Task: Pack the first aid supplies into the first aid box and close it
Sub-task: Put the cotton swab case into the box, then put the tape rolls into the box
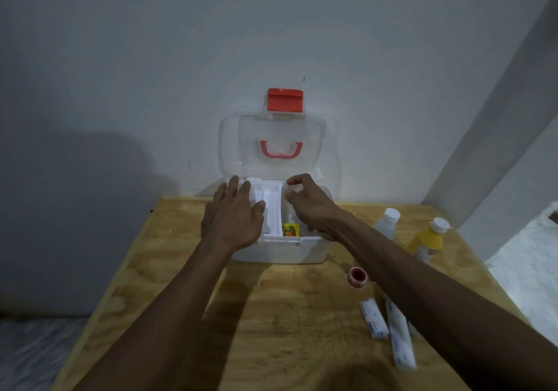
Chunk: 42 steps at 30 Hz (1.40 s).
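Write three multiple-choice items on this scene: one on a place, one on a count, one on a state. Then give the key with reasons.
1. Where does the red tape roll lie?
A. Inside the box
B. On the table, right of the box
C. On the floor

2. How many bottles stand on the table?
A. One
B. Two
C. Four

3. How is the box lid?
A. Raised open
B. Shut and latched
C. Taken off

Key: 1 B, it lies on the wood beside the first aid box. 2 B, a clear bottle and a yellow bottle stand at right. 3 A, it stands upright against the wall.
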Each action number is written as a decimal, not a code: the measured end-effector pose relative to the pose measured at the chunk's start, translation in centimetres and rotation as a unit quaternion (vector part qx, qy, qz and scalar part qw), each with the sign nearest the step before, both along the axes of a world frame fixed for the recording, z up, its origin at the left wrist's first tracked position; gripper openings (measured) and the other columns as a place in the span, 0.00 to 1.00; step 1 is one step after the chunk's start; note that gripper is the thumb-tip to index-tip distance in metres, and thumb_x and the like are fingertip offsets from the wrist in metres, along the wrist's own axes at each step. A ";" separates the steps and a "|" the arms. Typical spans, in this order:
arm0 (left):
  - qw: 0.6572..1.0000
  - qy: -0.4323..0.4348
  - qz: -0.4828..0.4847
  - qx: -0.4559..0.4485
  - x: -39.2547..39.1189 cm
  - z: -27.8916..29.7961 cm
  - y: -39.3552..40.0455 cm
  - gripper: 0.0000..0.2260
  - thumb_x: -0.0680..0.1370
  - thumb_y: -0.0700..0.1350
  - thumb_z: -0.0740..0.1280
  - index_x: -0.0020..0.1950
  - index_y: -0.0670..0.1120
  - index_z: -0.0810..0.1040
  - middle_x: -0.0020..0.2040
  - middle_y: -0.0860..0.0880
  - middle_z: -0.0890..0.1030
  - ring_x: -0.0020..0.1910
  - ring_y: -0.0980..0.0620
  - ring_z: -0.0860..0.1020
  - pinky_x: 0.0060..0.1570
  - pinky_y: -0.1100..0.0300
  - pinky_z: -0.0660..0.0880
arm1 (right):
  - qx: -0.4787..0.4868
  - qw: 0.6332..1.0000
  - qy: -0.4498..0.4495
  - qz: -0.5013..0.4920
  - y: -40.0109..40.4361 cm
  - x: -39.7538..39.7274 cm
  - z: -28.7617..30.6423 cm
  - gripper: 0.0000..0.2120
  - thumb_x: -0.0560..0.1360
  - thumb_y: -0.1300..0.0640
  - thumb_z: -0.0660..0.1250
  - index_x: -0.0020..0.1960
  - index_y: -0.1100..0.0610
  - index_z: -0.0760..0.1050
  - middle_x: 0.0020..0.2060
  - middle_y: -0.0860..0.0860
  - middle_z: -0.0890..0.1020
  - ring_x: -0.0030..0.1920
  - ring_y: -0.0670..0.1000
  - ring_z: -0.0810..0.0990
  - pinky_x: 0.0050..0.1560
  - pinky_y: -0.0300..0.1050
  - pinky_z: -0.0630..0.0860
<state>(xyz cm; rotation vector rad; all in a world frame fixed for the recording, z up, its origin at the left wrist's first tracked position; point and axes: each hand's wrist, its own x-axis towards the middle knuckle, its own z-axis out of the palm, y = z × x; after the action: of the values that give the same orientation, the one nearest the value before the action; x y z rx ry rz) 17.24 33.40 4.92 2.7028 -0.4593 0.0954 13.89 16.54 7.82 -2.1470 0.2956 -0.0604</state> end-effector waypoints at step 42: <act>1.000 -0.002 0.012 0.016 0.0 0.0 -0.2 0.27 0.82 0.59 0.51 0.78 0.49 0.58 0.81 0.48 0.54 0.79 0.43 0.52 0.73 0.36 0.56 | 0.001 0.998 -0.067 0.022 0.0 -1.6 1.9 0.15 0.82 0.52 0.59 0.67 0.52 0.71 0.56 0.52 0.80 0.49 0.49 0.79 0.44 0.41 0.74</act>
<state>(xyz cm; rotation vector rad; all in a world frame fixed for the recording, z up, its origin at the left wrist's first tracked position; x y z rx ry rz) 17.28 33.20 4.93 2.7407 -0.4326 0.1002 12.29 16.51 9.70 -2.1358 0.1698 -0.1769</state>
